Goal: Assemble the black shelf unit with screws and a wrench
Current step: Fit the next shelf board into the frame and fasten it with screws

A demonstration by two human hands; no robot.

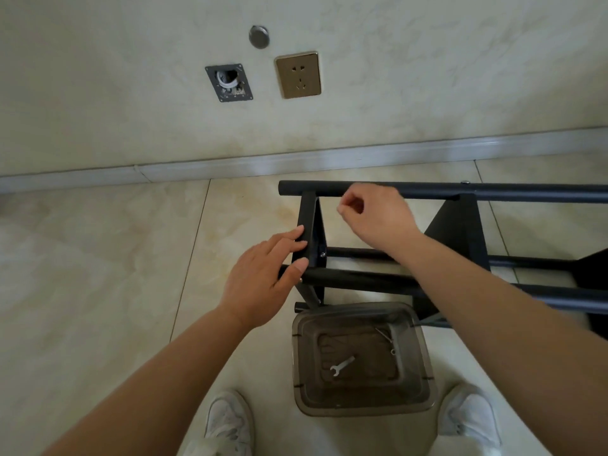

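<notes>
- Lying on its side across the tiled floor [98, 258] is the black shelf unit [467, 232], its long tubes running off the right edge and its near end pointing left, close to the wall [131, 93].
- Stretching along the base of that wall is a grey skirting [230, 162], with a gold socket [298, 75], an open wall box [229, 82] and a round metal cap [259, 36] sitting above it.
- Standing just in front of the shelf unit, between two white shoes [227, 422], is a smoky clear bin [360, 357].
- Reaching in from the lower left, the left hand [263, 278] is holding the shelf unit's end panel [307, 225]: straight fingers are lying against its outer face and the thumb is pressing near the lower tube.
- Hovering just below the top tube, the right hand [375, 215] is curling its fingers, thumb and forefinger pinched together; whether something small is sitting between them, I cannot tell.
- Resting on the bin's floor is a small silver wrench [342, 365], untouched.
- Lying nearer the bin's right wall are a few small screws [390, 342].
- Sitting in the end panel beside the left fingertips is one screw head [322, 254].
</notes>
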